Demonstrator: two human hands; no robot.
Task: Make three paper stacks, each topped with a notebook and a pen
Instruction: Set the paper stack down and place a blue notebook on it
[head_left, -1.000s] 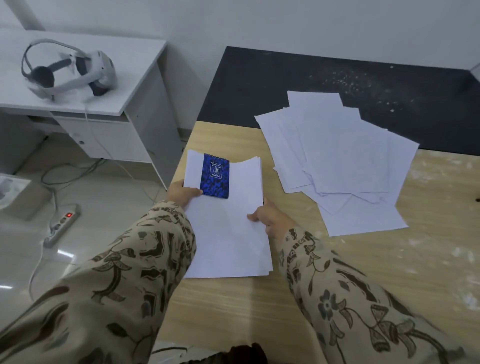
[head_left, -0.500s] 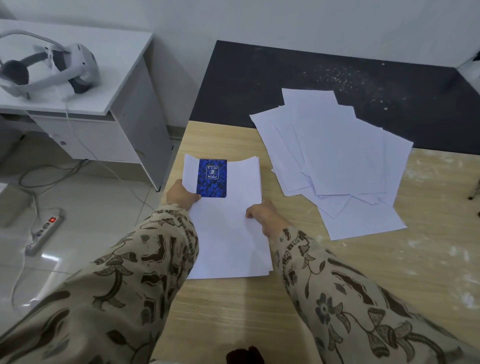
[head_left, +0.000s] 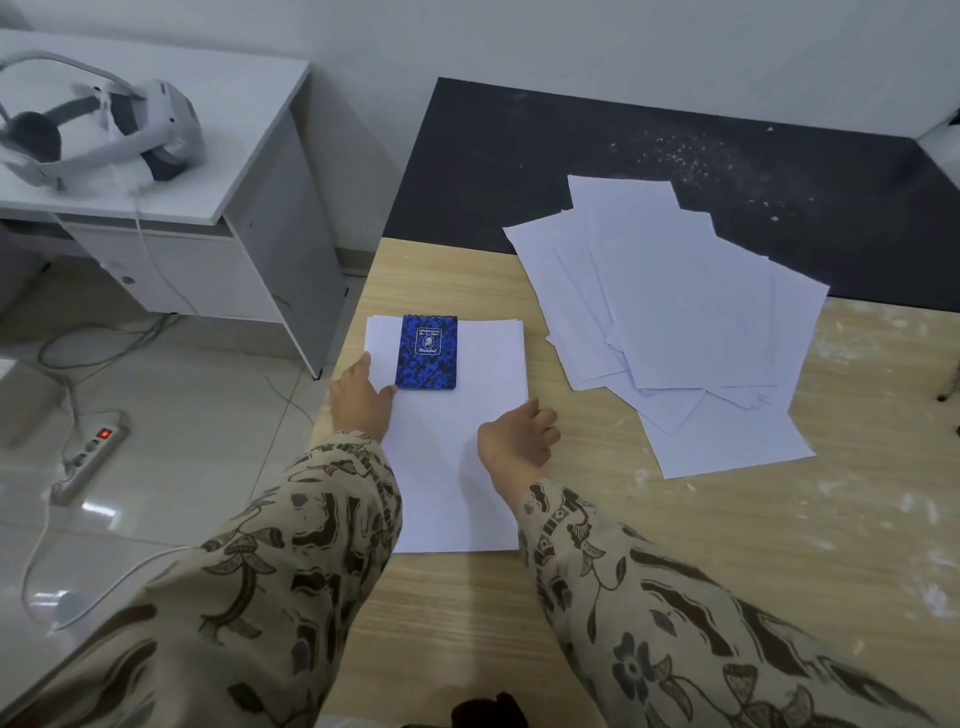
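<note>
A wooden table (head_left: 675, 571) fills the centre and right of the frame. Loose white sheets (head_left: 685, 312) lie fanned across its upper right. A squared paper stack (head_left: 457, 467) sits at centre. The left hand (head_left: 361, 402) lies flat and relaxed on the stack's left edge, thumb touching the blue notebook (head_left: 427, 352) on the stack's upper left. The right hand (head_left: 517, 436) curls at the stack's right edge; whether it pinches the sheets I cannot tell.

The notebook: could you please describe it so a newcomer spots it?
On the wooden table, find the neat paper stack at its left edge. The notebook lies on that stack's far end, beside the left hand. It alone is mottled blue.
</note>
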